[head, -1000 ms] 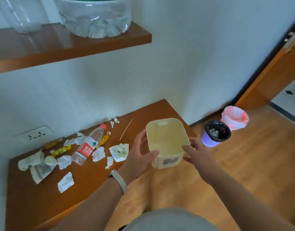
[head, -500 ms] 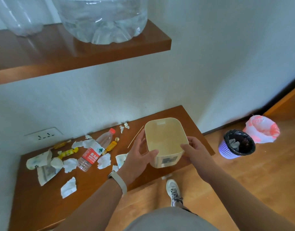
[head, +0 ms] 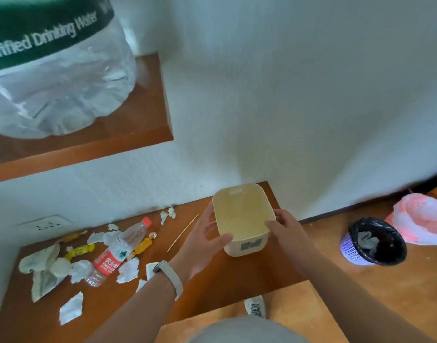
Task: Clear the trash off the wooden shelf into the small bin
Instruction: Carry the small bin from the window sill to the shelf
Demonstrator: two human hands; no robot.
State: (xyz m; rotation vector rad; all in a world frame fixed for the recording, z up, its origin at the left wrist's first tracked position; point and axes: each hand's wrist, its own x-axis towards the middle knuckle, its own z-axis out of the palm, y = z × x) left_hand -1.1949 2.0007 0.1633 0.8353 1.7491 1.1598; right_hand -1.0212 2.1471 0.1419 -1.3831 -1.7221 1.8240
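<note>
I hold a small cream bin (head: 243, 216) upright over the right end of the lower wooden shelf (head: 212, 280); whether it rests on the wood I cannot tell. My left hand (head: 202, 241) grips its left wall and my right hand (head: 284, 227) grips its right wall. The bin looks empty. Trash lies on the left half of the shelf: an empty plastic bottle (head: 118, 251) with a red label, yellow candy wrappers (head: 79, 251), torn white paper scraps (head: 71, 308), a crumpled paper bag (head: 43, 266) and a thin wooden skewer (head: 184, 231).
An upper shelf (head: 128, 142) overhangs the left side and carries a large clear water jug (head: 54, 78). On the floor to the right stand a purple basket with a black liner (head: 374, 241) and a pink-white plastic bag (head: 420, 220). A wall socket (head: 45, 225) sits behind the trash.
My view has come closer to the wall and shelves. The bin, still held in both hands, now sits farther over the shelf's right end.
</note>
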